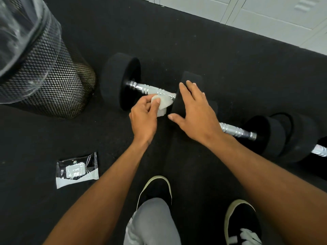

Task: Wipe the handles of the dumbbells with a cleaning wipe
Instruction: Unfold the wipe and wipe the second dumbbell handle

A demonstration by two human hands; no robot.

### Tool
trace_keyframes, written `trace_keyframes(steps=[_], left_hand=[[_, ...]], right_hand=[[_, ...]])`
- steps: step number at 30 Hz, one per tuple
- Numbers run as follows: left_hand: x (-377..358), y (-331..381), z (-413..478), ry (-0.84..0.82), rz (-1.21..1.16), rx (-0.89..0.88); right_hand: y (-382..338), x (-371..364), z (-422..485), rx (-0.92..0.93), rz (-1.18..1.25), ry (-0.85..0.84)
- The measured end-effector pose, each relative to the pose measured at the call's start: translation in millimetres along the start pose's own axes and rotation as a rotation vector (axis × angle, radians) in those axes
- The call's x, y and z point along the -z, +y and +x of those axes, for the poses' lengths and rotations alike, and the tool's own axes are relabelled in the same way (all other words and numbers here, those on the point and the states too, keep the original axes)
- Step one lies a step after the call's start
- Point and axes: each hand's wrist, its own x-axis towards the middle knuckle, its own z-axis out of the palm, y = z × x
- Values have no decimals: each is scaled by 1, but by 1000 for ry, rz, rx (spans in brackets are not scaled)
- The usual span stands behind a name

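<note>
A black dumbbell with a chrome handle [150, 89] lies on the dark floor at centre. My left hand [144, 118] pinches a folded white cleaning wipe [163, 103] against the right end of that handle. My right hand [195, 112] lies flat with spread fingers on the dumbbell's right weight head [192, 77]. A second dumbbell [238, 130] lies to the right, its near head hidden under my right wrist. A third chrome handle [320, 150] shows at the right edge.
A black mesh waste bin [53, 82] with a clear liner stands at the left. A black-and-white wipe packet [77, 171] lies on the floor at lower left. My two shoes [156, 188] are at the bottom. White locker panels [265, 13] line the far wall.
</note>
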Motion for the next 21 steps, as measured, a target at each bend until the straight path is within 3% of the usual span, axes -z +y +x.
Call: trace_keyframes(steps=[4, 11, 21], left_hand=[[4, 30, -3, -36, -101, 68], [14, 71, -10, -141, -97, 96], [34, 140, -18, -499, -20, 242]], right_hand=[[-12, 17, -6, 26, 27, 27], [-16, 42, -14, -98, 264, -10], [-11, 103, -43, -167, 481, -15]])
